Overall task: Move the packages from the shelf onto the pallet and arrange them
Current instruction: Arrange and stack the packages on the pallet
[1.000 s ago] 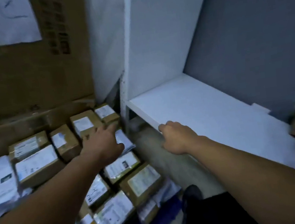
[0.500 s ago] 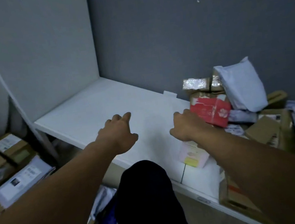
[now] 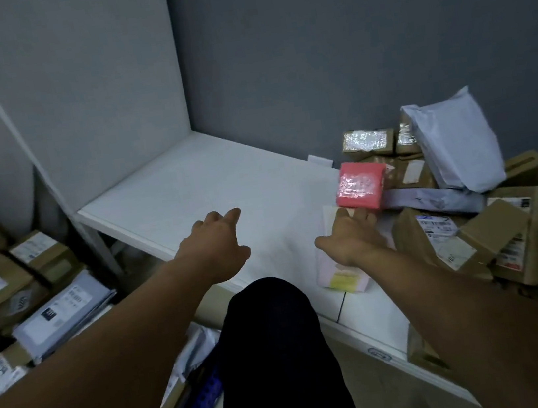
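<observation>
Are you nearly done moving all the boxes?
Partly. Many packages already lie down on the left, and the shelf's left end holds none. Neither hand holds anything; the right hand reaches toward the pink box. A pile of brown boxes and a grey mailer bag is left on the shelf.

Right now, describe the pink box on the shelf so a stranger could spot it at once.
On the white shelf board, find the parcel heap at its right end. At the heap's left edge, beyond the right hand, sits a bright pink box wrapped in shiny film; its neighbours are brown cardboard boxes and a grey plastic mailer.
</observation>
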